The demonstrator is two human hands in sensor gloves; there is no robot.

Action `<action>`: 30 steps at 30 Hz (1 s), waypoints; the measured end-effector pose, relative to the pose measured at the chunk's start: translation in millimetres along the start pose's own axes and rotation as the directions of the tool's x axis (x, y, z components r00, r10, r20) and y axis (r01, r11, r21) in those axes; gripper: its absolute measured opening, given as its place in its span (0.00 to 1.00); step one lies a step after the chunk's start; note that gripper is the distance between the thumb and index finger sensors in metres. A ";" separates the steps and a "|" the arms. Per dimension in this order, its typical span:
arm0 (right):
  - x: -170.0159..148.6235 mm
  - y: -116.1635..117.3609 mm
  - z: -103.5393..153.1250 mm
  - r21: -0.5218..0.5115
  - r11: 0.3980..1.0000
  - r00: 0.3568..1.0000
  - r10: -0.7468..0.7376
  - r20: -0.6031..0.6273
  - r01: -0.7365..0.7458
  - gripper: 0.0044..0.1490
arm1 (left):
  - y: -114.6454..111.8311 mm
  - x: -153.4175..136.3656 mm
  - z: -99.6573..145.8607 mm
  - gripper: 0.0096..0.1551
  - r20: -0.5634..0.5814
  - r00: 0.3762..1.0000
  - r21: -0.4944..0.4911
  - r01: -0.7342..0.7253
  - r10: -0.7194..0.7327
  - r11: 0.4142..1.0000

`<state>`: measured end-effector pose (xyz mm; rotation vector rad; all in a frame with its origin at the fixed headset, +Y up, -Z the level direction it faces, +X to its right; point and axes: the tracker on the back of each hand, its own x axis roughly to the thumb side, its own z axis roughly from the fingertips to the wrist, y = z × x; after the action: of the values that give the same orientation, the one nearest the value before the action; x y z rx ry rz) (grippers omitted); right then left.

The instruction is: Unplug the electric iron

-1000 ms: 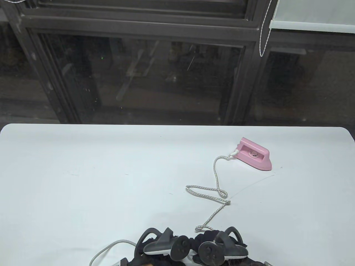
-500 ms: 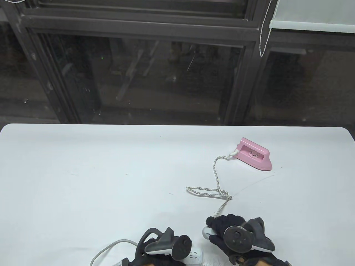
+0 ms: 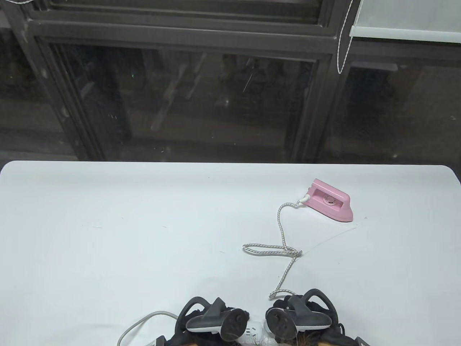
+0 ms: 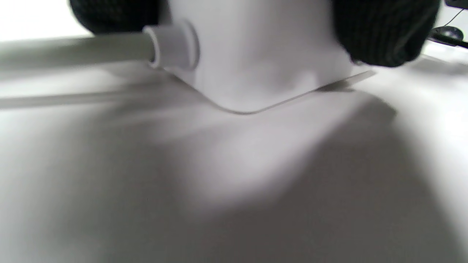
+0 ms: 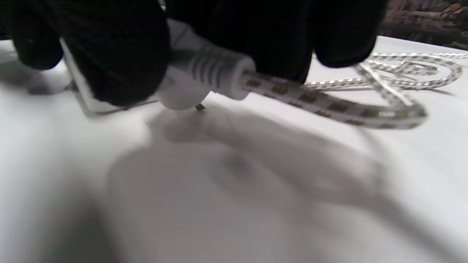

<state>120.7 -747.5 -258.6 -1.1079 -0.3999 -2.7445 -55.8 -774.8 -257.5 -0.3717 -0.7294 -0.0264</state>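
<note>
The left hand (image 3: 212, 320) holds the white power strip (image 4: 256, 54) down on the near bench (image 3: 108, 216) so the right hand (image 3: 299, 317) can grip the plug (image 5: 215, 73), while the pink iron (image 3: 329, 200) sits far right.

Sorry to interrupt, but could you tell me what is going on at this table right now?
Someone is unplugging a pink iron. The left hand holds the white power strip on the table. The right hand grips the plug of the braided cord beside the strip, a metal prong tip showing beneath it.
</note>
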 end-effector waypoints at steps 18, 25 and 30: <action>-30.3 -22.7 18.0 -0.304 0.862 0.913 -0.377 0.153 0.407 0.56 | 46.0 -29.1 43.0 0.58 0.134 0.955 0.305 -0.294 0.265 0.906; -38.2 -14.5 11.8 -0.263 0.869 0.908 -0.399 0.130 0.420 0.57 | 41.3 -38.1 41.5 0.55 0.152 0.951 0.309 -0.303 0.268 0.902; -36.9 -13.4 11.8 -0.282 0.864 0.908 -0.397 0.131 0.418 0.57 | 43.9 -36.3 43.2 0.57 0.137 0.963 0.325 -0.267 0.234 0.907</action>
<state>151.5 -729.5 -278.7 -1.3251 -0.2448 -3.2345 -104.3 -722.9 -265.9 -0.1316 -0.7599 0.3608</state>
